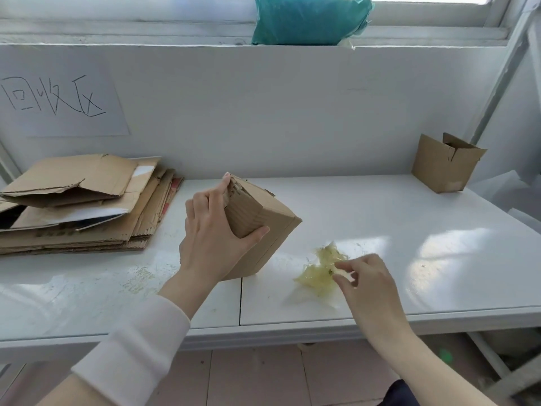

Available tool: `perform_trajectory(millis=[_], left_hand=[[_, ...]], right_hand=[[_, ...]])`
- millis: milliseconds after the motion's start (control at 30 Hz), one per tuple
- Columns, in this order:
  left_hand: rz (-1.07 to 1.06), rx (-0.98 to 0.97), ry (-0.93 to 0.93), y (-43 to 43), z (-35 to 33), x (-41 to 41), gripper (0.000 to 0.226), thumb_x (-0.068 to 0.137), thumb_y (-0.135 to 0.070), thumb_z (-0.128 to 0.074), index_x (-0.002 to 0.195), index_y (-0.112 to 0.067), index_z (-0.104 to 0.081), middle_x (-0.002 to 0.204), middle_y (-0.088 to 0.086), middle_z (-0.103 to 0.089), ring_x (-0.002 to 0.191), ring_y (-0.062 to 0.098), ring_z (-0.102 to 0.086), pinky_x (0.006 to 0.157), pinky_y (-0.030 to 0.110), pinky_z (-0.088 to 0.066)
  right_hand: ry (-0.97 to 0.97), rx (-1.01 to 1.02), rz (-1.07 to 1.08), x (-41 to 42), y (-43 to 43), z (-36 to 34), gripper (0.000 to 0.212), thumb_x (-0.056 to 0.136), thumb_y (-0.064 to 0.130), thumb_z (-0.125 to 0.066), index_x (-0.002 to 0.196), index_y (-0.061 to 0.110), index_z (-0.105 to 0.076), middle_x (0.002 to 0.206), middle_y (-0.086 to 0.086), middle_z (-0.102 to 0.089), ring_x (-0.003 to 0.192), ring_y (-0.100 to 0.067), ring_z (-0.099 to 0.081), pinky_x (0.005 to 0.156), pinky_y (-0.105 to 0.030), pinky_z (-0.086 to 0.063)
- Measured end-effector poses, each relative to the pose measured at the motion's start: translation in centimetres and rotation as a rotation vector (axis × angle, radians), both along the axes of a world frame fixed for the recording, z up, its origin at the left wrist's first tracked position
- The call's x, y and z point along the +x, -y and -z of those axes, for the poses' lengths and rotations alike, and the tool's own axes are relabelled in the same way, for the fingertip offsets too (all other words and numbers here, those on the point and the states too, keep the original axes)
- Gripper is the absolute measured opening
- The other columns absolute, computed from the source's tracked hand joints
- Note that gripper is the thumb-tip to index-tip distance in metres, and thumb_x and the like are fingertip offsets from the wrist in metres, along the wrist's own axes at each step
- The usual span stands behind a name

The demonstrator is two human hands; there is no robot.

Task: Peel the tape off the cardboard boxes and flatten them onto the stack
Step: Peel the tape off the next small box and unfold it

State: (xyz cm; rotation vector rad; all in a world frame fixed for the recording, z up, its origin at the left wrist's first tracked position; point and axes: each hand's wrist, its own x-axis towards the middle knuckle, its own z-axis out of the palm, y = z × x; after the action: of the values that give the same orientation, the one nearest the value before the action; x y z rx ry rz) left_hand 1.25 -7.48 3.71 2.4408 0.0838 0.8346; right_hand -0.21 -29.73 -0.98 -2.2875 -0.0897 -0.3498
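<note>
In the head view, a white glossy table [380, 218] runs across the frame below a white wall. Near the centre, the person's left hand [213, 241] grips a small brown cardboard box [263, 230] that is tilted, one lower edge resting on the table and its upper end raised towards eleven o'clock. The thumb presses the near face of the box and the fingers curl over the top edge, so the hand is closed round the box. A white sleeve [140, 347] covers the left forearm.

At about four o'clock from the box, the right hand [366, 276] pinches a crumpled wad of clear yellowish tape [319, 271] between thumb and fingertips; the other fingers are loosely curled. The wad lies on the table, just apart from the box.

At nine o'clock from the box, towards the table's left end, sits a stack of flattened brown cardboard sheets [87, 212], the top pieces lying unevenly with a white patch showing. Above it, a white paper sign with handwritten characters [58, 104] is fixed to the wall.

Far off at two o'clock, a second small brown cardboard box [442, 165] stands upright against the wall, its top flaps open. At twelve o'clock, a teal plastic bag [307, 19] rests on the window ledge.
</note>
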Motion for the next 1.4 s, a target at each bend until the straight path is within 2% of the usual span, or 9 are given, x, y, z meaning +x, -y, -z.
perform_trajectory(millis=[167, 333, 500, 633, 767, 967, 1200, 1333, 1400], left_hand=[[0.005, 0.014, 0.018, 0.1, -0.1, -0.2, 0.103, 0.062, -0.05, -0.076, 0.145, -0.026, -0.021, 0.126, 0.005, -0.037, 0.122, 0.021, -0.028, 0.104, 0.03, -0.023], [-0.002, -0.003, -0.024, -0.1, -0.2, -0.5, 0.104, 0.06, -0.056, -0.072, 0.145, -0.029, -0.018, 0.127, 0.003, -0.035, 0.125, 0.02, -0.026, 0.105, 0.033, -0.024], [-0.009, -0.011, -0.032, -0.7, -0.1, -0.8, 0.104, 0.059, -0.058, -0.07, 0.145, -0.029, -0.019, 0.128, 0.004, -0.034, 0.124, 0.02, -0.025, 0.106, 0.034, -0.024], [-0.02, -0.022, -0.046, -0.5, 0.1, -0.6, 0.103, 0.062, -0.053, -0.074, 0.145, -0.029, -0.018, 0.129, 0.003, -0.034, 0.125, 0.02, -0.024, 0.105, 0.033, -0.024], [-0.006, -0.014, -0.036, -0.2, -0.1, -0.7, 0.103, 0.063, -0.051, -0.075, 0.145, -0.027, -0.019, 0.127, 0.004, -0.035, 0.123, 0.02, -0.025, 0.106, 0.031, -0.022], [-0.039, -0.105, -0.055, 0.1, -0.6, -0.7, 0.101, 0.065, -0.048, -0.075, 0.145, -0.028, -0.017, 0.132, 0.005, -0.032, 0.127, 0.02, -0.023, 0.107, 0.033, -0.022], [0.244, -0.568, -0.111, 0.3, -2.6, -0.7, 0.094, 0.063, -0.089, -0.029, 0.139, -0.034, -0.037, 0.133, -0.001, -0.043, 0.134, 0.016, -0.032, 0.113, 0.041, -0.025], [0.335, -0.562, -0.085, -0.4, -4.2, -1.8, 0.046, 0.07, -0.076, -0.021, 0.095, -0.056, -0.054, 0.11, -0.01, -0.054, 0.106, 0.004, -0.052, 0.101, 0.039, -0.041], [0.322, -0.527, -0.091, -0.9, -4.1, -1.9, 0.063, 0.07, -0.076, -0.026, 0.118, -0.044, -0.051, 0.119, -0.009, -0.051, 0.106, 0.001, -0.051, 0.1, 0.036, -0.042]], right_hand=[[0.199, -0.159, 0.034, 3.1, -1.1, 1.4, 0.014, 0.079, 0.004, -0.067, 0.09, 0.01, -0.062, 0.103, -0.003, -0.037, 0.093, -0.015, -0.033, 0.073, -0.016, -0.039], [0.281, -0.45, 0.009, 4.9, -2.2, 3.6, 0.025, 0.069, 0.009, -0.076, 0.091, 0.019, -0.069, 0.115, -0.006, -0.033, 0.108, -0.028, -0.03, 0.082, -0.042, -0.042], [-0.034, -0.204, -0.018, 6.9, -1.0, 1.4, 0.035, 0.097, 0.012, -0.035, 0.13, 0.01, -0.046, 0.131, -0.009, -0.043, 0.118, -0.027, -0.044, 0.095, -0.031, -0.034], [-0.062, -0.312, -0.023, 8.8, 0.0, -0.9, 0.018, 0.092, 0.006, -0.052, 0.104, 0.003, -0.065, 0.106, -0.005, -0.04, 0.104, -0.028, -0.053, 0.079, -0.023, -0.037], [-0.011, -0.555, -0.031, 9.3, 0.5, -2.1, 0.033, 0.081, 0.023, -0.069, 0.11, 0.013, -0.057, 0.112, -0.007, -0.029, 0.115, -0.026, -0.031, 0.09, -0.026, -0.034], [0.167, -0.011, -0.153, 6.6, -2.7, -4.0, 0.027, 0.083, 0.029, -0.064, 0.105, 0.012, -0.059, 0.109, 0.0, -0.047, 0.1, -0.017, -0.05, 0.091, -0.034, -0.045], [-0.034, 0.422, -0.443, 1.8, -9.4, -4.0, 0.087, 0.06, 0.059, -0.07, 0.135, 0.039, -0.031, 0.136, 0.015, -0.043, 0.129, -0.001, -0.037, 0.102, -0.039, -0.043], [-0.001, 0.508, -0.383, 2.0, -10.0, -4.8, 0.078, 0.07, 0.027, -0.076, 0.135, 0.038, -0.034, 0.123, 0.029, -0.05, 0.116, 0.003, -0.049, 0.094, -0.031, -0.05], [-0.008, 0.514, -0.419, 1.8, -10.0, -5.0, 0.066, 0.076, 0.015, -0.07, 0.127, 0.042, -0.039, 0.108, 0.037, -0.055, 0.11, 0.006, -0.054, 0.087, -0.02, -0.05]])
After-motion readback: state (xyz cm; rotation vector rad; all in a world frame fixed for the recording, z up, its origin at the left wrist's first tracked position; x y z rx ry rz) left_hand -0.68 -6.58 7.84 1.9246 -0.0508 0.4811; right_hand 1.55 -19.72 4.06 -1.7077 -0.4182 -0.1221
